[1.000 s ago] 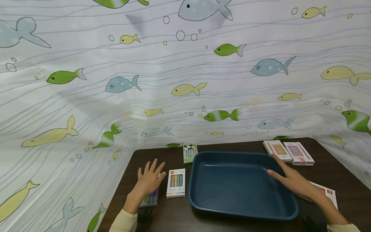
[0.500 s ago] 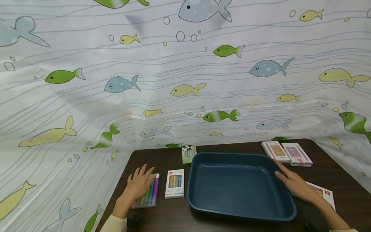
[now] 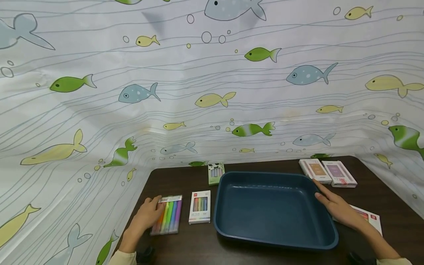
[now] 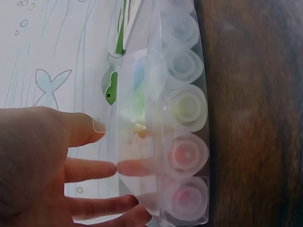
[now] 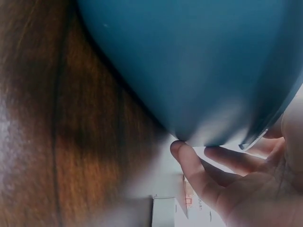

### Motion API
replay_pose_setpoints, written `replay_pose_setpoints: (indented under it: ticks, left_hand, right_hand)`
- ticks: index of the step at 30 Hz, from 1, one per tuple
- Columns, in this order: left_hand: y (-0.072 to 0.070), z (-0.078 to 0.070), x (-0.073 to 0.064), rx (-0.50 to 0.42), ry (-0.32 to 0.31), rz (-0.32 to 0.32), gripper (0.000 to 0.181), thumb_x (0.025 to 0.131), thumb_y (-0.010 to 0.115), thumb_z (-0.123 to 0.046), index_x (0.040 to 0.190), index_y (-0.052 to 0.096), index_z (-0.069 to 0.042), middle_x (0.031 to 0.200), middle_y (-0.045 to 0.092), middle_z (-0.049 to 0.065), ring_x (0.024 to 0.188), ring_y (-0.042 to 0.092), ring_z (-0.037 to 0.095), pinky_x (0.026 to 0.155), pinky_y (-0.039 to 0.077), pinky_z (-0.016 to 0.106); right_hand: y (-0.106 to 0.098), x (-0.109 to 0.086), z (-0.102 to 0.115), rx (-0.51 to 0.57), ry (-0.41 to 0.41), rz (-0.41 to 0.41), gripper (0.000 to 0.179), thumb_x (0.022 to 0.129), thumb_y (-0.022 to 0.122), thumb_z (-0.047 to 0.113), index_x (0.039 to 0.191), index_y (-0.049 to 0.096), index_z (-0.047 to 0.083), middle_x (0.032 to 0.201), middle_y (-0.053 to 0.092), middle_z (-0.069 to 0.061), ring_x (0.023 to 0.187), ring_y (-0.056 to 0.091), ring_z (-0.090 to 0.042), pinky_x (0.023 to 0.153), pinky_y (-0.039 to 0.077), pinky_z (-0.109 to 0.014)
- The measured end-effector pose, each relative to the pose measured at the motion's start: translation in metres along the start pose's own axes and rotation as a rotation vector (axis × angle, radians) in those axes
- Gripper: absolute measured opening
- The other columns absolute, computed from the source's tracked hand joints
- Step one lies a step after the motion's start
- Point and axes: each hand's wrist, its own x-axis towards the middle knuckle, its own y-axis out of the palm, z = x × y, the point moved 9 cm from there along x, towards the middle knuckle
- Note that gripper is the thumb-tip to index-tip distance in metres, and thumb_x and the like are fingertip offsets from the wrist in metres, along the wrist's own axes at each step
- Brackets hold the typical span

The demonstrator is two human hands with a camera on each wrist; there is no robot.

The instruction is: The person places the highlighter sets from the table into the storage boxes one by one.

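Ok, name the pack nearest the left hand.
The leftmost one, the clear case of coloured markers: only it has the left hand at its edge.

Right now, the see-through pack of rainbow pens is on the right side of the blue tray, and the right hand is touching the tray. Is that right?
Not quite: in the head view, the see-through pack of rainbow pens is on the left side of the blue tray. The right hand is touching the tray.

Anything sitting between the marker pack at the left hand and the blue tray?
Yes: the white windowed box lies between the marker pack and the blue tray, apart from both. Nothing visible stands between the left hand and the marker pack.
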Motion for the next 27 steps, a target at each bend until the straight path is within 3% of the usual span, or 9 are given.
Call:
replay_pose_setpoints:
  ticks: [9, 16, 20, 23, 27]
  left_hand:
    - [0.0042, 0.001, 0.0053, -0.075, -0.06, 0.073, 0.078, 0.095, 0.071, -0.038, 0.142, 0.043, 0.017, 0.131, 0.044, 0.044, 0.116, 0.049, 0.06, 0.092, 0.042, 0.069]
    - [0.0018, 0.0001, 0.0056, -0.055, -0.156, 0.093, 0.103, 0.084, 0.078, -0.056, 0.143, 0.039, 0.018, 0.13, 0.042, 0.04, 0.098, 0.056, 0.046, 0.085, 0.047, 0.065]
    - [0.0022, -0.0006, 0.003, -0.036, -0.193, 0.085, 0.096, 0.081, 0.08, -0.058, 0.132, 0.05, 0.017, 0.119, 0.046, 0.033, 0.084, 0.053, 0.036, 0.072, 0.05, 0.055]
    - [0.0023, -0.0011, 0.0013, -0.021, -0.203, 0.064, 0.083, 0.079, 0.081, -0.059, 0.114, 0.06, 0.013, 0.11, 0.048, 0.03, 0.079, 0.052, 0.033, 0.066, 0.049, 0.05]
    - [0.0035, 0.0003, -0.0012, -0.027, -0.231, 0.045, 0.074, 0.076, 0.082, -0.063, 0.094, 0.061, 0.006, 0.105, 0.048, 0.027, 0.076, 0.051, 0.032, 0.061, 0.047, 0.048]
  right_hand:
    - [-0.0002, 0.0004, 0.0023, 0.004, -0.016, -0.006, 0.063, 0.113, 0.039, 0.032, 0.164, 0.012, 0.009, 0.161, 0.016, -0.033, 0.139, 0.022, -0.06, 0.099, 0.025, -0.074]
    - [0.0, 0.0011, 0.0016, -0.004, 0.001, -0.009, 0.063, 0.113, 0.037, 0.034, 0.165, 0.01, 0.011, 0.161, 0.017, -0.033, 0.138, 0.024, -0.06, 0.098, 0.027, -0.073]
    - [0.0005, 0.0003, 0.0002, -0.013, 0.003, -0.012, 0.062, 0.113, 0.038, 0.034, 0.165, 0.011, 0.013, 0.159, 0.018, -0.035, 0.137, 0.025, -0.062, 0.098, 0.027, -0.074]
    - [0.0008, -0.0001, -0.0002, -0.024, 0.003, -0.015, 0.062, 0.113, 0.038, 0.033, 0.165, 0.012, 0.012, 0.159, 0.019, -0.035, 0.136, 0.026, -0.062, 0.098, 0.027, -0.074]
    - [0.002, -0.0005, -0.001, -0.034, 0.009, -0.012, 0.062, 0.113, 0.037, 0.034, 0.165, 0.012, 0.012, 0.159, 0.02, -0.035, 0.136, 0.026, -0.062, 0.097, 0.028, -0.074]
